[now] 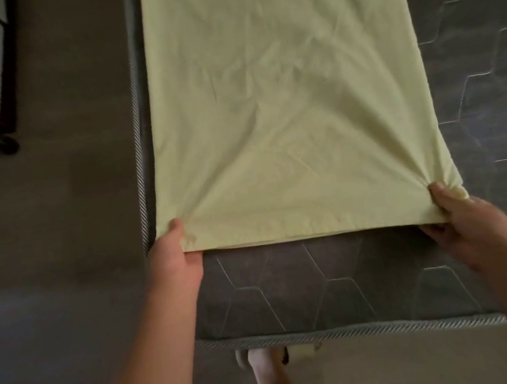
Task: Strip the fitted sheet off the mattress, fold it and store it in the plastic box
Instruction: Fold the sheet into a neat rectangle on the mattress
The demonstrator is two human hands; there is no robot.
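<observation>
I see left hand [175,257], right hand [465,222] pinching near corners of pale yellow fabric sheet [283,107]: thumbs atop, fingers beneath.

Head view (sole cam., wide-angle): worn on the head, aimed fwd & steeply down over the near end of the mattress [306,284]. Left hand [173,257] and right hand [469,224] are framed close, lower centre; the fitted sheet [283,107] is seen receding to the top edge, w/ floor [53,202] at left.
</observation>
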